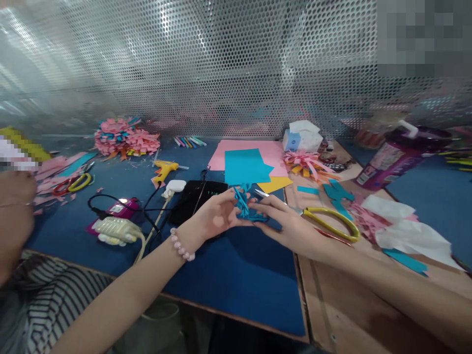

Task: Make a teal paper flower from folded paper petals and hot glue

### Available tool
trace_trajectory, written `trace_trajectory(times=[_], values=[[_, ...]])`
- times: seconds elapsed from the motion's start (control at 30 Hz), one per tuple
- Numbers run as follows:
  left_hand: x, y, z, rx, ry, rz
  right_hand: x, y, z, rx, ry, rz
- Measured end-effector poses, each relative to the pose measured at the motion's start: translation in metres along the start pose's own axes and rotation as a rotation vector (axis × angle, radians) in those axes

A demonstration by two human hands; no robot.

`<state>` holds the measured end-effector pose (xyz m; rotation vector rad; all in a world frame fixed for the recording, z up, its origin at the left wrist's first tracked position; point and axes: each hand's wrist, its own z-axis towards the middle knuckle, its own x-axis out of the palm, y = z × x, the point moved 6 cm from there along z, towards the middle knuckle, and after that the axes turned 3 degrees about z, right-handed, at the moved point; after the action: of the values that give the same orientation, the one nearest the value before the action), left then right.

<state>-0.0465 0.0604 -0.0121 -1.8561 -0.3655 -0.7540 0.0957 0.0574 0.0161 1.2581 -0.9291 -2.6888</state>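
Between my two hands is a blue fringed paper piece with curled strips. My left hand, a beaded bracelet at its wrist, pinches the paper from the left. From the right, the fingers of my right hand close on its lower edge. Scissors with yellow and red handles lie under and behind my right hand, their tip showing above the fingers. Just beyond my hands, a blue paper sheet rests on pink paper, with a yellow sheet beside it.
Left of my hands are a black phone, a yellow glue gun, cables and a power strip. A purple cup, tissue box and paper scraps stand or lie right. Another person's arm is far left.
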Motion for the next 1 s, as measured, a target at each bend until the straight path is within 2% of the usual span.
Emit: trace_trajectory(times=[0.37, 0.6, 0.7, 0.87, 1.0], values=[[0.002, -0.001, -0.003, -0.006, 0.013, -0.081, 0.002, 0.005, -0.006, -0.214, -0.053, -0.048], [0.003, -0.007, -0.004, 0.069, -0.004, -0.057, -0.002, 0.007, -0.007, -0.246, -0.085, -0.055], [0.004, -0.009, -0.005, 0.102, -0.003, -0.062, -0.005, 0.010, -0.006, -0.225, -0.128, -0.004], [0.008, -0.009, -0.004, 0.152, 0.023, -0.067, -0.007, 0.011, -0.002, -0.157, -0.306, -0.011], [0.007, -0.007, -0.003, 0.176, -0.017, -0.051, -0.001, 0.004, -0.001, -0.065, -0.323, 0.014]])
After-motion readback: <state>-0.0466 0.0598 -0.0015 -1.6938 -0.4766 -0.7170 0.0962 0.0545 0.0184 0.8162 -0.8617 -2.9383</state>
